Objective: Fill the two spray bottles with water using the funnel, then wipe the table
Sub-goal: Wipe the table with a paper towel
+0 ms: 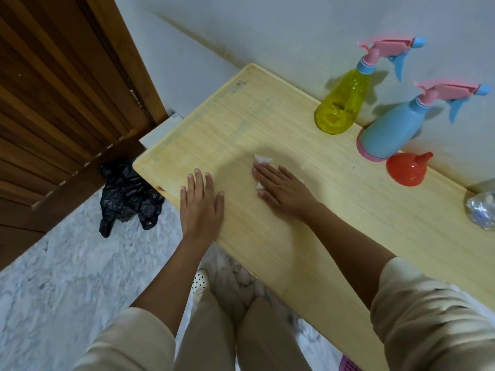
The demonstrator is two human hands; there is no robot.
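Observation:
My right hand (282, 190) lies flat on a white tissue (262, 158) and presses it onto the light wooden table (348, 210); only the tissue's edges show past my fingers. My left hand (201, 202) rests flat on the table's near left part, fingers apart, holding nothing. A yellow spray bottle (341, 107) and a blue spray bottle (393, 129), both with pink and blue trigger heads, stand at the table's far side against the wall. An orange funnel (407, 170) lies on its side just in front of the blue bottle.
A clear plastic bottle (482, 210) lies at the right edge of the table. A black plastic bag (126, 196) sits on the marble floor beside the table's left corner, below a brown wooden door (53, 103). My legs stand close to the table's front edge.

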